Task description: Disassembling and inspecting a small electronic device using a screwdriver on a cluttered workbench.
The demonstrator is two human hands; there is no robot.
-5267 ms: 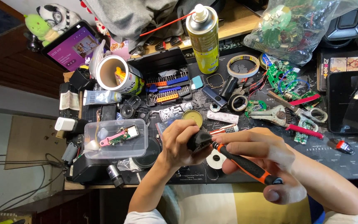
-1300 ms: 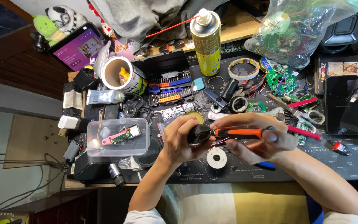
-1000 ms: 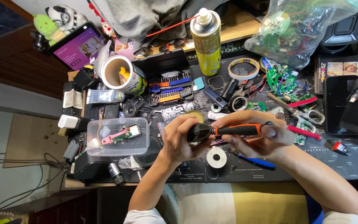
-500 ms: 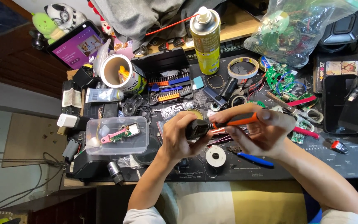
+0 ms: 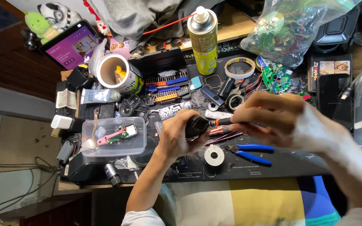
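Just above the solder spool (image 5: 213, 155), the left hand (image 5: 177, 136) grips a small black part (image 5: 197, 125); the right hand (image 5: 273, 115) pinches an orange-handled screwdriver (image 5: 223, 121) into it. Best kept square, pressed steadily.

Pliers (image 5: 250, 151) right of solder spool (image 5: 214, 155)

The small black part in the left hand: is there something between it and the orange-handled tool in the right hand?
Nothing visible. The left hand grips the small black part, and the orange-handled tool in the right hand already reaches it.
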